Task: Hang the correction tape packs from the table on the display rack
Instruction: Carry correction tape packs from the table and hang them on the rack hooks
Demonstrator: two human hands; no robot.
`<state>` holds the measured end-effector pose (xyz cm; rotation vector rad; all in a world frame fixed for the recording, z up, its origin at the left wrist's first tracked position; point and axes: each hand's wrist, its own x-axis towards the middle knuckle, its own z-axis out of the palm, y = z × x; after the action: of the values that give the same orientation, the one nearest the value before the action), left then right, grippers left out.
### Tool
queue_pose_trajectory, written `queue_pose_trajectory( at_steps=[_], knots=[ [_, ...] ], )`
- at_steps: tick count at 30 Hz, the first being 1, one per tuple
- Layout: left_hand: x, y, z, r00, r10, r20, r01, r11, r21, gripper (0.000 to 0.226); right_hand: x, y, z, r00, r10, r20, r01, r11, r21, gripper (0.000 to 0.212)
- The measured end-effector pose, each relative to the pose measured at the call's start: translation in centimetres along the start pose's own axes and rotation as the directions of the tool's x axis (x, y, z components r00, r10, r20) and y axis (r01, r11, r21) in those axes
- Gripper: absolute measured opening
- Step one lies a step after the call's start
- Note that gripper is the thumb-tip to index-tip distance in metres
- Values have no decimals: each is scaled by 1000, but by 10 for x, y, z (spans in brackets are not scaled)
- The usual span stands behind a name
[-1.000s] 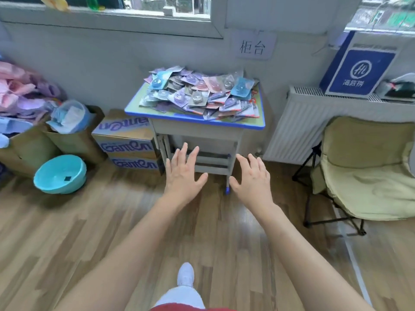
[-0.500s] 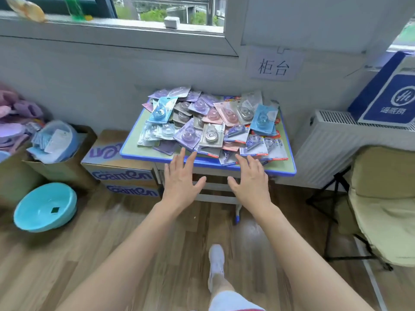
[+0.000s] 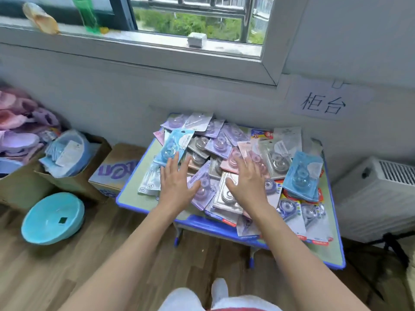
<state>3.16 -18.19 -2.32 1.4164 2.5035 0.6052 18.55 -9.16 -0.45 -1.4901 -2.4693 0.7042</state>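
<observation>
A heap of correction tape packs [image 3: 226, 153] in blue, purple, pink and grey blister cards covers a small table [image 3: 132, 196] with a blue rim, set against the wall under a window. My left hand [image 3: 176, 182] hovers palm down over the left part of the heap, fingers spread, holding nothing. My right hand [image 3: 247, 182] is spread the same way over the middle of the heap, also holding nothing. Whether the palms touch the packs I cannot tell. No display rack is in view.
Left of the table stand cardboard boxes [image 3: 112, 169] and a turquoise basin [image 3: 52, 218] on the wooden floor. A white radiator [image 3: 377, 198] is on the right, with a dark chair leg [image 3: 397, 250] below it. A paper sign [image 3: 323, 104] hangs on the wall.
I have stepped closer to the table. Both hands moved forward from in front of the table's edge to over the heap of packs.
</observation>
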Motion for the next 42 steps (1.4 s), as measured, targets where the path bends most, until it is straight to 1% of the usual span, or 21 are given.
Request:
queue_pose_trajectory(
  at_steps=[5, 9, 12, 16, 19, 21, 25, 28, 32, 34, 38, 42],
  knots=[
    [44, -18, 6, 999, -44, 19, 44, 999, -7, 69, 56, -14, 14, 998, -9, 61, 8, 1000, 9, 64],
    [88, -35, 8, 996, -70, 47, 70, 997, -11, 70, 93, -24, 21, 998, 20, 60, -21, 1000, 17, 63],
    [126, -48, 9, 990, -89, 111, 92, 995, -24, 75, 126, -32, 26, 996, 79, 47, -81, 996, 24, 63],
    [166, -67, 12, 969, -130, 212, 137, 990, -23, 88, 168, -46, 35, 989, 135, 56, -137, 990, 35, 65],
    [177, -80, 18, 950, -118, 287, 129, 991, -18, 93, 194, -58, 43, 985, 162, 52, -164, 986, 30, 65],
    [179, -86, 22, 944, -98, 314, 108, 994, -14, 93, 209, -66, 48, 983, 177, 51, -178, 984, 19, 64],
    [182, -91, 24, 951, -52, 305, 71, 996, -51, 87, 234, -81, 61, 984, 172, 55, -173, 984, 29, 64],
    [188, -100, 20, 962, -45, 271, 67, 995, -72, 84, 252, -91, 68, 983, 171, 68, -172, 985, -5, 65],
    [195, -114, 13, 965, -25, 263, 48, 995, -83, 84, 275, -107, 79, 982, 175, 76, -171, 984, -57, 66],
    [199, -120, 11, 964, -19, 265, 43, 996, -84, 83, 285, -115, 85, 973, 205, 101, -196, 976, -96, 69],
    [202, -131, 8, 963, -17, 270, 39, 996, -79, 83, 298, -123, 97, 945, 283, 166, -241, 941, -236, 81],
    [203, -136, 4, 961, -22, 277, 50, 994, -94, 81, 302, -123, 104, 928, 330, 171, -269, 914, -305, 88]
  ],
)
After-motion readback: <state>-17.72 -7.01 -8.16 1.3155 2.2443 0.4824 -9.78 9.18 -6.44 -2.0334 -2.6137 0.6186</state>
